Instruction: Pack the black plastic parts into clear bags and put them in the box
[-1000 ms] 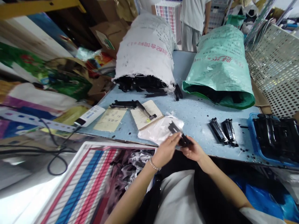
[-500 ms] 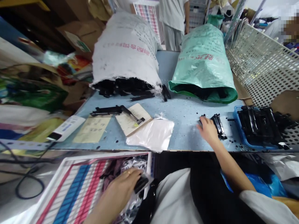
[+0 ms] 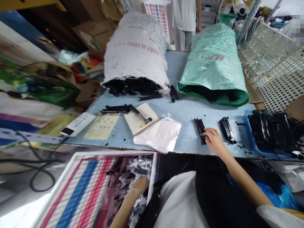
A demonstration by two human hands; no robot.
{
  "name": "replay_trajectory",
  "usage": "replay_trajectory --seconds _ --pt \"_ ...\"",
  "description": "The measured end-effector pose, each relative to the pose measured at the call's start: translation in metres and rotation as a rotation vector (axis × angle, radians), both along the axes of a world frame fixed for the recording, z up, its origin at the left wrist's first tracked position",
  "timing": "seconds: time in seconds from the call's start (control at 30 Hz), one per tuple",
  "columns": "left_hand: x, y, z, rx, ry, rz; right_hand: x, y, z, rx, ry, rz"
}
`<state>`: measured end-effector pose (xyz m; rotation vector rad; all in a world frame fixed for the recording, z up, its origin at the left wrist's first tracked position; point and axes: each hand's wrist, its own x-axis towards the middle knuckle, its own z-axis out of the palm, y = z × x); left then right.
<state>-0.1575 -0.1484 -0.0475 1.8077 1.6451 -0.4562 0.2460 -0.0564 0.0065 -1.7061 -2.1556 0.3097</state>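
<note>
On the blue tabletop, my right hand (image 3: 215, 141) has its fingers and thumb closed at the lower end of a slim black plastic part (image 3: 199, 128), which lies flat. A second black plastic part (image 3: 227, 129) lies just to the right of that hand. Low in the view, my left hand (image 3: 142, 184) is down in a white-rimmed basket (image 3: 76, 154), among clear bags with dark contents (image 3: 140, 164). Its fingers are blurred and hidden, so what it holds does not show. A stack of clear plastic bags (image 3: 159, 134) lies at the table's front edge.
A white sack (image 3: 137, 53) and a green sack (image 3: 213, 60), both with black parts at their mouths, lie on the table. A blue tray (image 3: 253, 139) of black parts stands right. A notebook (image 3: 148, 112) and a white device (image 3: 78, 124) sit left. A person (image 3: 185, 19) stands behind.
My left hand has gone deeper into the basket; the bagged black part it held no longer shows. My right hand has drawn the black plastic part leftward, away from the second one.
</note>
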Motion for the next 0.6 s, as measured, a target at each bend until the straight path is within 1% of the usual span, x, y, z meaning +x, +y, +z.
replay_trajectory --seconds 0.03,0.07,0.13,0.17,0.2,0.23,0.3,0.33,0.37,0.43,0.5,0.53,0.57,0.6 --pt "0.005 0.016 0.005 0.054 -0.016 0.019 0.001 -0.001 -0.002 0.003 0.017 -0.057" --pt "0.013 0.033 0.012 0.142 -0.052 0.036 0.001 -0.001 -0.005 -0.001 0.029 -0.108" --pt "0.039 0.065 0.028 0.514 -0.264 0.075 -0.001 -0.001 -0.009 -0.033 0.036 -0.184" --pt "0.055 0.079 0.035 0.653 -0.354 0.072 -0.001 0.0 -0.011 -0.054 0.033 -0.212" --pt "0.07 0.092 0.041 0.746 -0.402 0.065 -0.001 0.001 -0.013 -0.077 0.03 -0.235" --pt "0.084 0.103 0.045 0.783 -0.428 0.05 0.001 0.002 -0.014 -0.099 0.036 -0.256" --pt "0.102 0.121 0.047 0.787 -0.443 0.044 0.007 0.005 -0.016 -0.144 0.126 -0.295" --pt "0.104 0.129 0.046 0.765 -0.463 0.062 0.01 0.006 -0.016 -0.175 0.228 -0.311" --pt "0.104 0.135 0.045 0.737 -0.502 0.101 0.011 0.007 -0.016 -0.217 0.37 -0.325" --pt "0.095 0.144 0.043 0.647 -0.614 0.215 0.005 0.008 -0.013 -0.339 0.752 -0.343" --pt "0.084 0.149 0.043 0.51 -0.736 0.355 -0.015 0.01 -0.008 -0.48 1.166 -0.326" --pt "0.08 0.15 0.044 0.453 -0.779 0.409 -0.03 0.011 -0.004 -0.541 1.35 -0.294" --pt "0.078 0.15 0.046 0.424 -0.809 0.452 -0.048 0.014 0.0 -0.599 1.507 -0.241" --pt "0.078 0.149 0.049 0.427 -0.827 0.477 -0.067 0.018 0.003 -0.653 1.632 -0.175"
